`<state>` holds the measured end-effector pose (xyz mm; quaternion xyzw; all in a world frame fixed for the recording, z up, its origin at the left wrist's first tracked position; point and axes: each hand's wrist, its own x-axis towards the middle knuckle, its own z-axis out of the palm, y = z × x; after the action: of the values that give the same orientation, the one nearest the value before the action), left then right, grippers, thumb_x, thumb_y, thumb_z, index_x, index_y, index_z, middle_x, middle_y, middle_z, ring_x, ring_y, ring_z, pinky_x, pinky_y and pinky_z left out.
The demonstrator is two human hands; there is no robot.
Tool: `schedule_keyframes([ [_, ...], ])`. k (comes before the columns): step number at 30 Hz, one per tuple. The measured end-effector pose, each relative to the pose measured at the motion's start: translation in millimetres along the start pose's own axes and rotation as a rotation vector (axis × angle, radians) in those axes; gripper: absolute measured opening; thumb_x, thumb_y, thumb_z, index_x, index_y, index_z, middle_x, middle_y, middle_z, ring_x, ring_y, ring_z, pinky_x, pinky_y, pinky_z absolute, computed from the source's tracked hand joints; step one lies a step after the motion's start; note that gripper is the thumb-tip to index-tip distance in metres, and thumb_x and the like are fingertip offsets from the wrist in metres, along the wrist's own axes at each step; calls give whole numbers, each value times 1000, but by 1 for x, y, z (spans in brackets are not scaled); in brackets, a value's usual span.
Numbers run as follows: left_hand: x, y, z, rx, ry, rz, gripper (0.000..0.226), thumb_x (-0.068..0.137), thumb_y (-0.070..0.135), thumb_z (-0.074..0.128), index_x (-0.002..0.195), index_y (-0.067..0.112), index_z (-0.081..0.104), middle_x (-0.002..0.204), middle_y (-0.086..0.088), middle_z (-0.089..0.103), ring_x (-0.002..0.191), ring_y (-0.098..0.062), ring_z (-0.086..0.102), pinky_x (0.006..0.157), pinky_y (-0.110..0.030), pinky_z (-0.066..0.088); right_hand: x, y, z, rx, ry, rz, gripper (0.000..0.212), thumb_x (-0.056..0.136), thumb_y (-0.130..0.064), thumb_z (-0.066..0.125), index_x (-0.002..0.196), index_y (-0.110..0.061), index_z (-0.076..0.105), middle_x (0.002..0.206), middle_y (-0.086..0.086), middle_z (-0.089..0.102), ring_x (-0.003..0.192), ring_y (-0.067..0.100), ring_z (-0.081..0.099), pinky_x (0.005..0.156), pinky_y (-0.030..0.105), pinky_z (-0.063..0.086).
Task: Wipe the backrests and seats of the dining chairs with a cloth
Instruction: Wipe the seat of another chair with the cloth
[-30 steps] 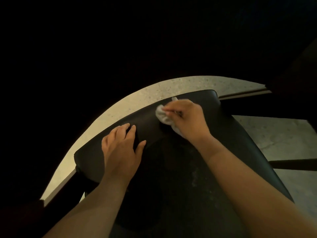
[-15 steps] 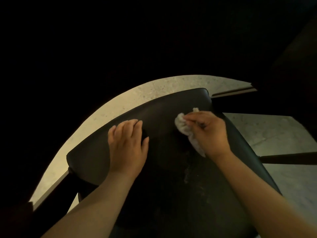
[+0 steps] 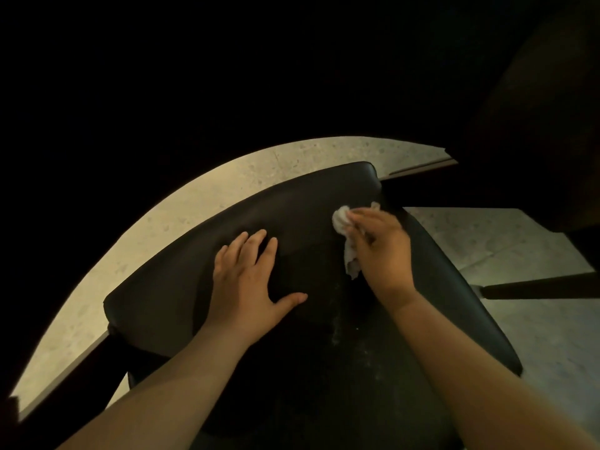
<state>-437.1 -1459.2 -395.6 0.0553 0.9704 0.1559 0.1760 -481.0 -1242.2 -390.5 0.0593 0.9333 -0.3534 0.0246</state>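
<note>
A: Where is the cloth (image 3: 341, 222) found?

B: It is held bunched in the right hand (image 3: 384, 251) and pressed against the dark padded chair (image 3: 162, 293), near its far right corner. A pale tail of it is seen trailing out under the hand, toward the wrist.

A: How is that hand closed?

B: The fingers are curled round the cloth, and the bunch is seen just past the fingertips. Some blur is noted over the fingers.

A: And the left hand (image 3: 246, 280)?

B: It is laid flat on the padding, palm down, with the fingers straight and slightly spread and the thumb stretched out to the right. Nothing is held in it. It is placed to the left of the right hand, apart from the cloth.

A: Can it be told whether seat or backrest is being touched?

B: That cannot be told, as the padding is black and the light is poor. Only a curved far edge and a rounded corner are made out.

A: What else is seen?

B: Pale specks (image 3: 337, 326) are scattered on the padding between the forearms. A light speckled floor (image 3: 227, 190) is shown beyond the chair and to its right. A dark bar (image 3: 535, 287) is seen lying across the floor at the right. The rest is lost in darkness.
</note>
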Motion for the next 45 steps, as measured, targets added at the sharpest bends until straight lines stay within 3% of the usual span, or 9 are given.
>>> schedule_keyframes([
  [3, 0, 1, 2, 5, 10, -11, 102, 72, 81, 49, 153, 28, 18, 160, 3, 7, 147, -21, -1, 119, -44, 1, -19, -1, -6, -4, -94, -96, 29, 91, -11, 62, 115, -24, 69, 121, -8, 62, 118, 3, 50, 106, 27, 43],
  [5, -1, 2, 3, 5, 22, -18, 102, 72, 80, 52, 153, 28, 18, 160, 2, 9, 147, -22, 0, 119, -45, 1, -5, 1, -15, -13, -14, -113, 28, 93, -10, 60, 116, -24, 68, 122, -7, 63, 116, 3, 53, 103, 24, 44],
  [12, 0, 3, 6, 17, 63, -10, 100, 73, 78, 54, 152, 25, 24, 160, 0, 14, 147, -23, 4, 119, -46, 3, 39, 13, -7, -67, 76, 109, 31, 99, -16, 51, 129, -17, 62, 137, -1, 54, 127, 14, 47, 109, 26, 35],
  [20, 0, 5, 6, 39, 61, -15, 100, 73, 79, 50, 152, 24, 23, 160, 0, 13, 147, -23, 3, 119, -47, 3, -31, 12, -13, -51, -79, -129, 31, 86, -12, 67, 116, -20, 69, 122, -5, 63, 116, -1, 45, 103, 16, 36],
  [27, 0, 4, 9, 54, 87, -13, 100, 72, 79, 51, 151, 23, 27, 159, -2, 17, 147, -24, 7, 119, -47, 4, 14, 24, -33, 18, 166, 75, 29, 92, -21, 63, 121, -18, 66, 127, -3, 60, 120, 11, 52, 104, 39, 45],
  [30, 0, 4, 10, 65, 82, -13, 101, 71, 80, 49, 152, 23, 26, 159, -1, 16, 147, -24, 6, 119, -47, 5, 10, 22, -15, 9, 135, 162, 38, 91, -27, 64, 129, -21, 62, 134, -6, 55, 127, 9, 44, 110, 33, 37],
  [38, -1, 8, 9, 81, 59, -29, 101, 75, 78, 51, 153, 24, 19, 161, 0, 10, 148, -23, 0, 120, -45, 1, -43, 21, -20, 67, -19, -12, 30, 89, -8, 63, 114, -24, 69, 118, -17, 58, 119, 3, 47, 104, 26, 39],
  [42, -1, 8, 8, 81, 62, -18, 100, 75, 77, 51, 153, 23, 20, 161, -1, 12, 148, -24, 2, 119, -46, 0, -15, 34, -37, 141, 216, 131, 26, 93, -12, 61, 116, -20, 69, 121, -6, 63, 115, 11, 56, 101, 34, 46],
  [45, -1, 8, 8, 80, 69, -19, 101, 74, 78, 51, 153, 23, 21, 160, -2, 13, 148, -24, 3, 118, -45, -1, 6, 40, -37, 123, 267, 225, 27, 95, -14, 59, 121, -15, 67, 119, -1, 65, 110, 11, 59, 98, 25, 46],
])
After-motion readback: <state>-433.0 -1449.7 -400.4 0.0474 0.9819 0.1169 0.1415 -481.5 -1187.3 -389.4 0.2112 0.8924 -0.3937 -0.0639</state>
